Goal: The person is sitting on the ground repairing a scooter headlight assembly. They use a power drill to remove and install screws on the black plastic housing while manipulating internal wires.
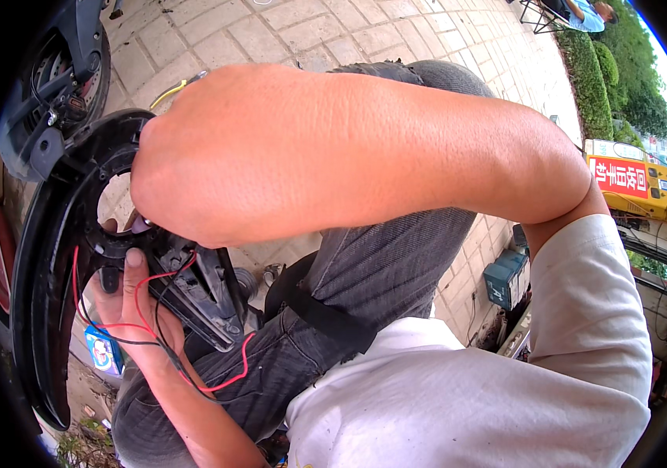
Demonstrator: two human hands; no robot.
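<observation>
I have my right arm (427,156) stretched across the upper middle of my view, coming in from the right, the elbow (571,183) bent sharply and the forearm running nearly level. My right hand (200,156) lies well to the left, its back turned up toward me; its fingers fold underneath, mostly hidden, so I can't read their grip. My left forearm (200,413) rises from the lower edge, slanting up and leftward. The left hand (124,304) is below the right, thumb (135,269) pointing upward in front, the partly covered fingers behind it, gripping.
</observation>
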